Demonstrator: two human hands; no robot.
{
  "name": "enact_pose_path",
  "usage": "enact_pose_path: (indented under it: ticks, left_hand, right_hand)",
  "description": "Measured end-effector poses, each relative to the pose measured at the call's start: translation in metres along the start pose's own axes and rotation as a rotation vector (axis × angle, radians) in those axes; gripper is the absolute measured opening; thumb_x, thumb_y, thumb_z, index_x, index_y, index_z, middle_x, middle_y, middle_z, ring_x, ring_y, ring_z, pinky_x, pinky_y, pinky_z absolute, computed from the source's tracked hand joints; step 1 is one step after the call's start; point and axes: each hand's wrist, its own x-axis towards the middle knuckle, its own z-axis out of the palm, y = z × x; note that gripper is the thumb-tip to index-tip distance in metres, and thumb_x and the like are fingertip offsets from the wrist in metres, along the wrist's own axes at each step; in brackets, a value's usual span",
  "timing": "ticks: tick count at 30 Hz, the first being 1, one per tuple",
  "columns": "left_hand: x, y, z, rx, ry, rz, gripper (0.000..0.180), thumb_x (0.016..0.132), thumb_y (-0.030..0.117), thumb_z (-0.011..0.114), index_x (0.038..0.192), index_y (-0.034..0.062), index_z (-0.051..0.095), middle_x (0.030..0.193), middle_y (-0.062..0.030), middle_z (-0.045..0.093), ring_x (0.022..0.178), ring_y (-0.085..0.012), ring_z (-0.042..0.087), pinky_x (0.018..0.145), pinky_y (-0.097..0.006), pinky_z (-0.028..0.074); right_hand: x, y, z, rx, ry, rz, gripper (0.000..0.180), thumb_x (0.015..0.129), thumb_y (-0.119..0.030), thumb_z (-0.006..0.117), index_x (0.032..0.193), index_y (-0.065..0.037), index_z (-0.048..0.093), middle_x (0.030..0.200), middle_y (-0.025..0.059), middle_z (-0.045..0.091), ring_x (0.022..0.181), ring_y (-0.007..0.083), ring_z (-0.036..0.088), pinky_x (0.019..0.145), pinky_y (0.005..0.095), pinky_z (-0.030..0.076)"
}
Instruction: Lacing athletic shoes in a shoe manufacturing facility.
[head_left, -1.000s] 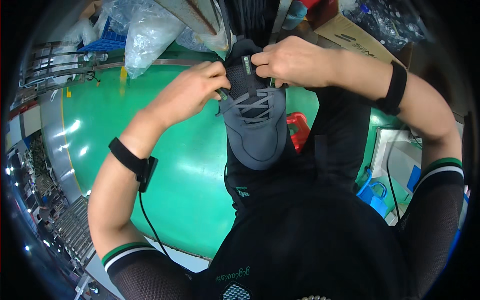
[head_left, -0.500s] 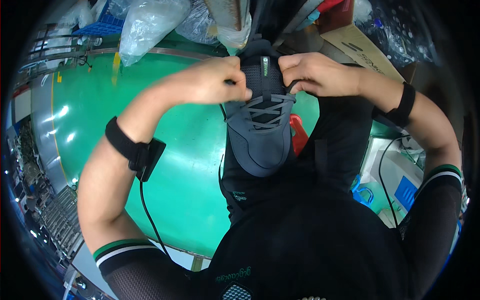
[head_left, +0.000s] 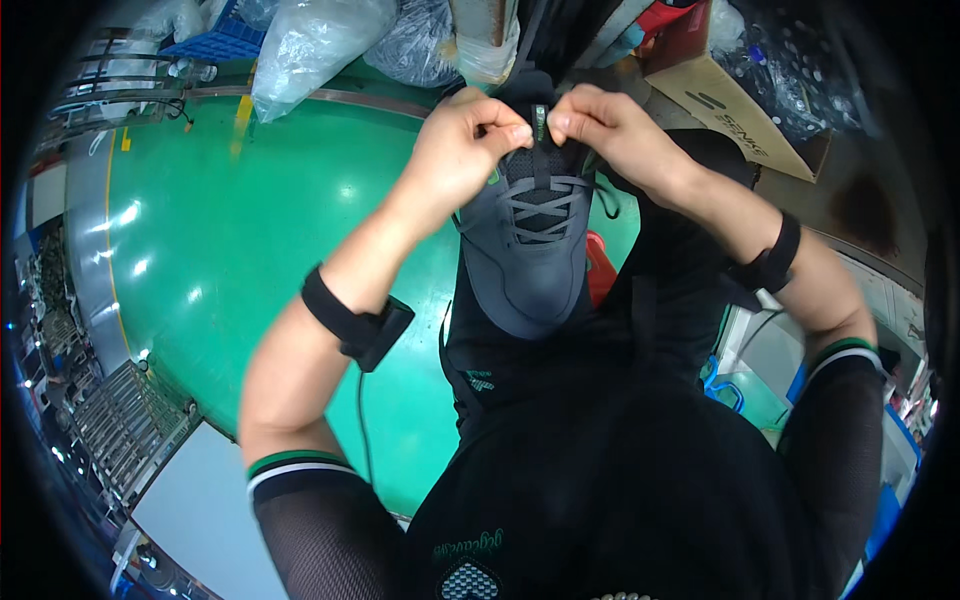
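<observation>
A dark grey lace-up sneaker rests on my lap, its toe toward me. Flat grey laces cross its front, below a black mesh tongue with a small label. My left hand is closed in a pinch at the left side of the tongue's top. Opposite it, my right hand pinches at the right side, close to the label. Whatever lies between the fingertips is too small to make out. A loose dark lace end hangs beside the shoe, under my right hand. My hands partly hide the shoe's collar.
Clear plastic bags and a blue crate are at the far left. An open cardboard box stands at the far right. A red object shows beside the shoe, and green floor lies to the left.
Both hands have come closer together over the tongue. The black loops at my fingers no longer show, and a lace end now hangs at the right. My view has shifted slightly.
</observation>
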Motion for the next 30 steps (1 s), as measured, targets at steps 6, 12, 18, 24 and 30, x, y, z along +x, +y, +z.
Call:
enact_pose_path:
  ticks: [6, 12, 18, 24, 30]
  left_hand:
    - [-0.028, 0.033, 0.018, -0.021, 0.436, 0.638, 0.008, 0.088, 0.005, 0.064, 0.094, 0.0022, 0.069, 0.082, -0.0012, 0.052, 0.074, -0.0103, 0.050, 0.069, -0.024, 0.043]
    - [-0.046, 0.005, 0.043, 0.612, 0.437, 0.779, 0.008, 0.080, 0.008, 0.069, 0.088, 0.0080, 0.066, 0.079, -0.0078, 0.053, 0.077, -0.0242, 0.052, 0.072, -0.036, 0.042]
    - [-0.053, 0.014, 0.037, 0.284, 0.723, 0.526, 0.010, 0.088, 0.005, 0.063, 0.098, 0.0046, 0.066, 0.083, -0.0018, 0.053, 0.076, -0.0124, 0.047, 0.071, -0.027, 0.041]
    - [-0.068, -0.009, 0.023, 0.155, 0.637, 0.345, 0.007, 0.091, 0.005, 0.061, 0.095, 0.0045, 0.067, 0.082, 0.0009, 0.051, 0.071, -0.0081, 0.046, 0.063, -0.023, 0.039]
    - [-0.073, -0.015, 0.034, 0.321, 0.571, 0.402, 0.008, 0.087, 0.000, 0.063, 0.093, 0.0032, 0.068, 0.082, -0.0003, 0.054, 0.070, -0.0084, 0.047, 0.062, -0.023, 0.039]
  right_hand:
    - [-0.022, -0.031, 0.030, 0.637, -0.283, -0.125, 0.016, 0.096, -0.012, 0.054, 0.105, -0.002, 0.063, 0.092, 0.0047, 0.065, 0.070, 0.0060, 0.058, 0.058, 0.0191, 0.043]
    - [-0.028, -0.015, -0.050, 0.707, 0.285, -0.313, 0.018, 0.095, -0.009, 0.050, 0.102, -0.001, 0.065, 0.078, -0.0005, 0.058, 0.062, 0.0053, 0.047, 0.056, 0.0210, 0.040]
    - [-0.043, -0.002, 0.003, -0.767, 0.256, -0.804, 0.032, 0.077, -0.004, 0.064, 0.108, -0.011, 0.065, 0.097, 0.0065, 0.059, 0.090, 0.0249, 0.058, 0.077, 0.0341, 0.049]
    - [-0.028, 0.004, 0.023, -0.697, 0.070, -0.654, 0.040, 0.072, -0.012, 0.071, 0.110, -0.013, 0.060, 0.095, 0.0047, 0.057, 0.093, 0.0246, 0.055, 0.081, 0.0373, 0.045]
    - [-0.025, 0.005, 0.036, -0.867, -0.057, -0.717, 0.021, 0.076, -0.012, 0.066, 0.096, -0.011, 0.060, 0.083, 0.0042, 0.050, 0.087, 0.0238, 0.055, 0.075, 0.0371, 0.044]
